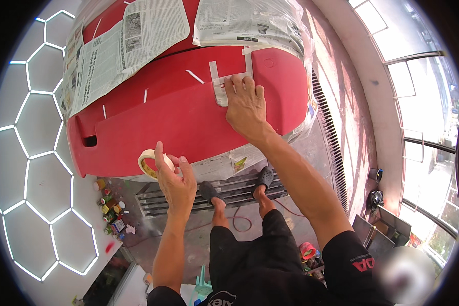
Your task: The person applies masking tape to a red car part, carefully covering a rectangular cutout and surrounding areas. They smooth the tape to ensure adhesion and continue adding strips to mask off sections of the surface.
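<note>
My right hand [246, 104] lies flat on a red car body panel [178, 117], its fingers pressing strips of pale masking tape [220, 84] stuck on the panel. My left hand [174, 178] holds a roll of masking tape [149, 163] just below the panel's lower edge. Sheets of newspaper [122, 46] are taped over the upper part of the panel, and more newspaper [245, 23] covers the top right. Short bits of tape [194, 76] dot the red surface.
My feet in dark sandals [264, 177] stand on a metal floor grate [239, 191]. Small paint bottles and cans [111, 206] crowd the floor at the left. Hexagon light strips [41, 153] glow on the left wall. Windows [423, 102] run along the right.
</note>
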The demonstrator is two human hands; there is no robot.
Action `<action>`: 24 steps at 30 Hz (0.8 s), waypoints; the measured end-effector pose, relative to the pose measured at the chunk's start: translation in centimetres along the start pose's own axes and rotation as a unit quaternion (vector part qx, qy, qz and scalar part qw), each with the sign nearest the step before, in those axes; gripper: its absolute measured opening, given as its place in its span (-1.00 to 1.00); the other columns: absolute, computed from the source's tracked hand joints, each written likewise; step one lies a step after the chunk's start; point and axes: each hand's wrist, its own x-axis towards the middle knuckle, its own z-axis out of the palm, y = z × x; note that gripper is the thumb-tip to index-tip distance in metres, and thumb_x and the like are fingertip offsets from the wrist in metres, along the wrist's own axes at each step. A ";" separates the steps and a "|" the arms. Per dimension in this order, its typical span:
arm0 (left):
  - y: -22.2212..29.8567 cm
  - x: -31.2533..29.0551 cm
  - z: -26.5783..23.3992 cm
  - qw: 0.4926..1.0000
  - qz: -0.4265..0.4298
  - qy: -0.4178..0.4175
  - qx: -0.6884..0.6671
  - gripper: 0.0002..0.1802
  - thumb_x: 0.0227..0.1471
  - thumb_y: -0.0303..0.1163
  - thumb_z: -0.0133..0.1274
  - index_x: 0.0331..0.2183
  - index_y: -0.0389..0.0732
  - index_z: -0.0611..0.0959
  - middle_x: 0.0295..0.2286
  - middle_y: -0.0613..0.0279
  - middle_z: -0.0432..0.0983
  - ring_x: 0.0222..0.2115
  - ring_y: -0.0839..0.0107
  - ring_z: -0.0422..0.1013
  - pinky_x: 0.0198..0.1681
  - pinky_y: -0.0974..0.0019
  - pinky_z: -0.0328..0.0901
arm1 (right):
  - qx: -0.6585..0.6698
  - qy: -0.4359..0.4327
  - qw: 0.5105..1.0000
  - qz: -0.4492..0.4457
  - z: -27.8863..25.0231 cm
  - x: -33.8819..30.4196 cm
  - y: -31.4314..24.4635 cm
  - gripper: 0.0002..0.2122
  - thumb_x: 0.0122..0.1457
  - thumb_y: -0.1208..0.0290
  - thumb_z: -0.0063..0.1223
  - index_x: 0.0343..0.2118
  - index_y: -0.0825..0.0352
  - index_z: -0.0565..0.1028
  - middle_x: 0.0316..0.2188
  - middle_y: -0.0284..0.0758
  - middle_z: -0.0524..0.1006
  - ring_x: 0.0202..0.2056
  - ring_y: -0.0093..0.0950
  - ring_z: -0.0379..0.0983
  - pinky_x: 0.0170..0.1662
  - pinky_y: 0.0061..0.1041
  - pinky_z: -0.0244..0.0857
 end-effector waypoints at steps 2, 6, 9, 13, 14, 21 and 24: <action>0.4 -0.3 0.3 0.999 0.003 0.012 -0.045 -0.25 0.36 -0.49 0.06 0.45 -0.38 0.19 -0.18 0.08 0.49 -0.26 0.28 0.47 -0.09 0.17 0.42 | -0.003 0.046 0.997 0.069 0.1 -0.5 -0.3 -0.46 0.15 0.43 0.14 0.23 0.44 0.50 0.24 -0.28 0.39 0.21 -0.24 0.29 0.14 -0.14 0.18; 0.5 -0.1 0.6 0.993 0.065 -0.040 -0.087 -0.18 0.36 -0.60 -0.10 0.51 -0.32 -0.01 -0.10 -0.01 0.45 -0.20 0.33 0.45 -0.06 0.26 0.40 | 0.050 0.081 0.991 0.096 -0.7 -0.4 0.9 -0.44 0.14 0.40 0.15 0.23 0.52 0.50 0.21 -0.18 0.45 0.21 -0.20 0.32 0.12 -0.08 0.20; 1.5 0.3 0.1 0.973 0.056 -0.121 -0.190 -0.16 0.37 -0.64 -0.19 0.54 -0.25 -0.10 -0.03 0.02 0.45 -0.16 0.41 0.41 -0.04 0.31 0.36 | 0.210 0.023 0.975 0.065 -4.0 -1.1 -0.1 -0.44 0.21 0.35 0.17 0.26 0.53 0.51 0.16 -0.09 0.52 0.21 -0.11 0.39 0.17 -0.04 0.26; 5.2 1.4 -0.2 0.919 -0.020 -0.227 -0.323 -0.12 0.37 -0.71 -0.28 0.57 -0.15 -0.15 0.15 0.01 0.44 -0.10 0.50 0.38 0.02 0.39 0.32 | 0.508 -0.104 0.855 0.015 -10.6 -6.4 -3.0 -0.50 0.26 0.32 0.27 0.21 0.47 0.58 0.12 -0.06 0.59 0.15 -0.02 0.49 0.20 -0.13 0.38; 4.9 1.6 0.4 0.916 0.025 -0.243 -0.317 -0.10 0.37 -0.74 -0.31 0.58 -0.08 -0.16 0.30 0.01 0.37 -0.05 0.56 0.36 0.03 0.46 0.29 | 0.567 -0.130 0.813 0.017 -11.8 -6.8 -3.1 -0.53 0.26 0.33 0.31 0.19 0.44 0.61 0.11 -0.07 0.60 0.13 -0.02 0.52 0.20 -0.17 0.41; 8.4 3.4 -0.5 0.879 -0.020 -0.339 -0.335 -0.28 0.49 -0.60 -0.20 0.53 -0.12 0.03 0.03 0.11 0.53 -0.16 0.59 0.45 -0.11 0.49 0.36 | 0.508 -0.037 0.859 0.054 -14.4 -7.0 -1.1 -0.85 0.28 0.44 0.34 -0.15 0.36 0.73 -0.19 -0.18 0.71 -0.04 -0.19 0.63 0.02 -0.20 0.51; 9.1 5.5 -1.2 0.901 -0.032 -0.357 -0.245 -0.48 0.54 -0.42 -0.07 0.41 -0.18 0.28 -0.24 0.23 0.59 -0.39 0.59 0.49 -0.34 0.46 0.39 | 0.451 0.092 0.887 0.029 -15.5 -6.7 -0.6 -0.87 0.31 0.45 0.33 -0.18 0.39 0.71 -0.25 -0.20 0.71 -0.15 -0.21 0.66 -0.09 -0.26 0.52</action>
